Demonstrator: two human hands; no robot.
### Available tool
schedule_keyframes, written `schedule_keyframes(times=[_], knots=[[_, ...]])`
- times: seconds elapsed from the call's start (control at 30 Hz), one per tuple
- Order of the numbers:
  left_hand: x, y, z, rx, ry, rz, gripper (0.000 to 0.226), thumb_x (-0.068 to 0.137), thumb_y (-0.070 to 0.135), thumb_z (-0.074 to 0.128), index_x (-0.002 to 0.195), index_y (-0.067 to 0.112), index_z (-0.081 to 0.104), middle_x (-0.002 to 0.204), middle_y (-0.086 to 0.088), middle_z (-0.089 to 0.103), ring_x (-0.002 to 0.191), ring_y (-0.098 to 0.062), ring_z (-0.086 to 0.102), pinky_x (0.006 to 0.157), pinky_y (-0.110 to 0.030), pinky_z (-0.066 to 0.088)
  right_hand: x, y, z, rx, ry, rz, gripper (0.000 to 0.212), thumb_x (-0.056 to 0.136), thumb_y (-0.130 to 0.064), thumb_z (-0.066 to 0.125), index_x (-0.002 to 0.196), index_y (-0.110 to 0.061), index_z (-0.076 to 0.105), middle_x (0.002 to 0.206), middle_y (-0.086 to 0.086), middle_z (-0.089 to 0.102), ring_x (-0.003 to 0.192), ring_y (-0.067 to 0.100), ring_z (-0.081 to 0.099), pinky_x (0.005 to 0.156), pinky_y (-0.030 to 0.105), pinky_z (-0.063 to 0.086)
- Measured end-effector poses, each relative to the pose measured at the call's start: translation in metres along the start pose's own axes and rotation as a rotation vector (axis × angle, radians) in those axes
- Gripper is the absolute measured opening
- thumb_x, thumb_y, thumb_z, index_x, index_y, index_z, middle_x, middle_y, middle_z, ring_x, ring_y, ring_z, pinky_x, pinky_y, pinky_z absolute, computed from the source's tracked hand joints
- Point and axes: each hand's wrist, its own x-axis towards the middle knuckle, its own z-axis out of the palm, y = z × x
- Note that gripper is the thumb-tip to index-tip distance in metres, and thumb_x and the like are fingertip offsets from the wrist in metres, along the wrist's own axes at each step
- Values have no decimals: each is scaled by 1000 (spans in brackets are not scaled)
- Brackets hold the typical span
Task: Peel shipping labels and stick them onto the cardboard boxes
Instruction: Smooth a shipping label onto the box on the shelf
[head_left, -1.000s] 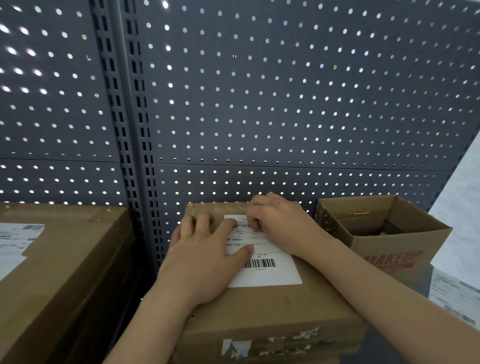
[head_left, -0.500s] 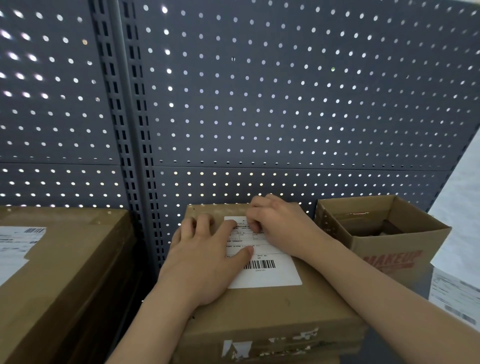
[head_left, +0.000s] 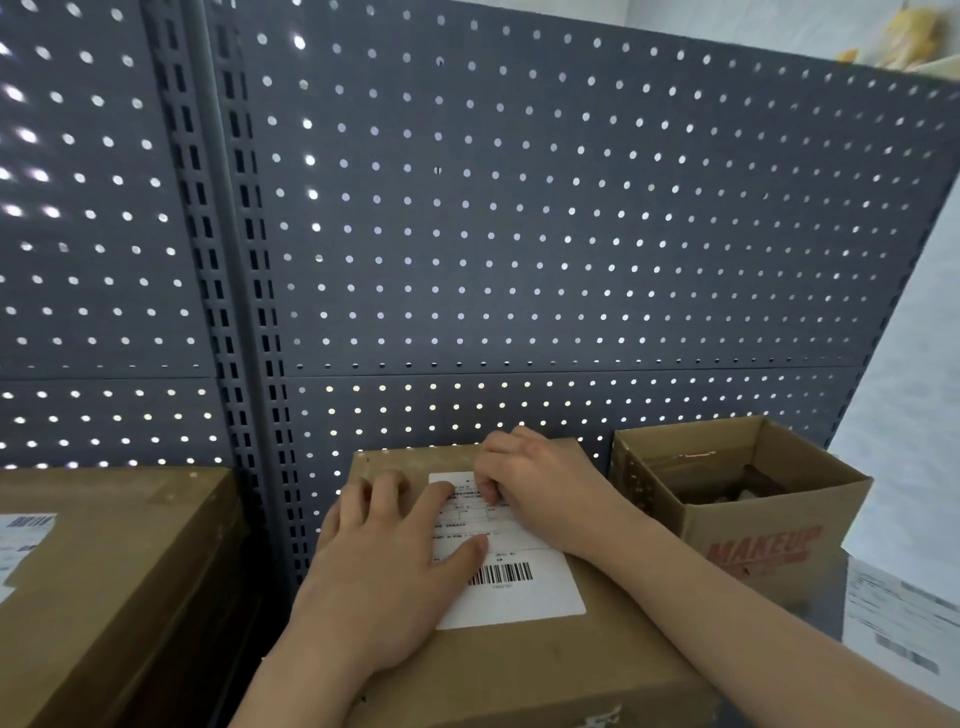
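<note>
Lower centre, unchanged: the left hand (head_left: 384, 566), fingers flat and spread, and the right hand (head_left: 545, 488), fingers curled, still press the label (head_left: 524, 592) onto the cardboard box (head_left: 597, 670); adhesion looks near complete.

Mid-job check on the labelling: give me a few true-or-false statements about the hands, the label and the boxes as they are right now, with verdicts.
1. The white label lies on top of the middle box. True.
2. The left hand is lifted clear of the white label. False: its fingers and thumb rest flat on the label's left part.
3. The open box on the right is printed MAKEUP. True.
4. The right hand holds a tape roll. False: its curled fingers press on the label's upper part.
5. The left box bears no label. False: a second label shows on its top, at the frame's left edge.
</note>
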Motion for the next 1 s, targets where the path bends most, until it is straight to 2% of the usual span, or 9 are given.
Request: schedule_keyframes(times=[0.13,0.3,0.43,0.57,0.77,0.87,1.0], knots=[[1,1,-1,-6,-5,0,63,89,73,27,147,47,18,139,13,20,135,-17,11,119,-38,15,1,-1,-3,3,11,-7,25,82,1,53,84,-23,57,95,-7,58,86,17,49,56,28,25],[0,1,-1,-10,0,0,62,90,73,28,145,48,19,139,13,20,135,-17,10,119,-38,15,1,0,-1,-2,5,7,27,79,2,55,81,-25,56,92,-9,58,85,16,50,55,27,28],[1,1,-1,-3,1,0,61,89,73,27,145,48,19,139,12,20,135,-18,10,119,-39,14,3,0,-3,10,-13,27,28,80,2,52,83,-26,56,94,-9,57,86,14,47,51,24,22],[0,1,-1,-3,7,1,61,89,72,27,145,48,20,138,12,21,134,-17,12,119,-38,15,5,-2,-5,23,-25,41,30,82,3,50,85,-26,56,96,-11,55,89,12,46,51,16,18],[1,1,-1,2,0,-3,63,89,73,26,146,48,19,139,12,21,134,-16,12,118,-38,16,8,-6,-10,13,-84,43,30,82,3,48,87,-25,55,97,-10,52,93,11,43,50,19,17],[1,1,-2,3,-3,-3,62,89,72,27,146,48,19,138,12,21,134,-17,12,119,-39,16,5,-3,-7,35,-72,45,28,84,1,49,89,-26,55,98,-10,53,89,10,42,53,22,25],[1,1,-2,2,-3,1,61,90,72,28,145,48,20,138,11,22,134,-18,13,118,-39,16,2,1,-4,89,-21,77,25,88,-1,50,89,-25,55,96,-11,55,87,10,44,65,31,40]])
